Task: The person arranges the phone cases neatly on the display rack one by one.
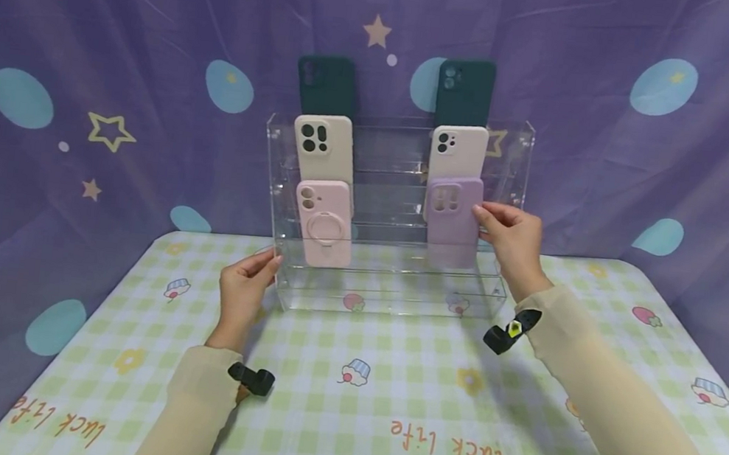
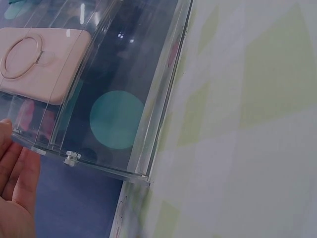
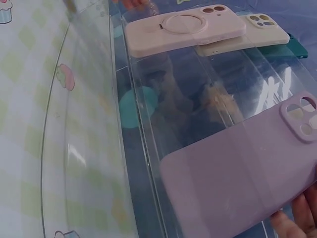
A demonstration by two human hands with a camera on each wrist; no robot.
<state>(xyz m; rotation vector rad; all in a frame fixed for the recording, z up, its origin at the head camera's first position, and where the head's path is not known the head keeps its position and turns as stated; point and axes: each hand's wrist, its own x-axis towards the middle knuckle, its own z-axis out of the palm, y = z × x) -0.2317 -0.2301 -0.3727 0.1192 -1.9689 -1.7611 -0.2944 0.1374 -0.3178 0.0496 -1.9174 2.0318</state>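
Note:
My right hand (image 1: pixel 512 243) pinches the right edge of a purple phone case (image 1: pixel 454 229), which leans in the front tier of a clear acrylic display stand (image 1: pixel 274 173). Its lower part sits behind the front lip. At the stand's left side panel, my left hand (image 1: pixel 245 285) grips the edge, thumb in front and fingers behind. In the front tier on the left stands a pink phone case (image 1: pixel 337 254) with a ring on its back; in the left wrist view the same pink case (image 2: pixel 49 84) is close to my fingers (image 2: pixel 27 178).
Behind the pink case rise a cream phone case (image 1: pixel 337 147) and a dark green one (image 1: pixel 335 91). Behind the purple one are a white phone case (image 1: pixel 465 156) and another dark green one (image 1: pixel 474 98). A checked cloth (image 1: pixel 318 415) covers the table; a purple curtain (image 1: pixel 159 28) hangs behind.

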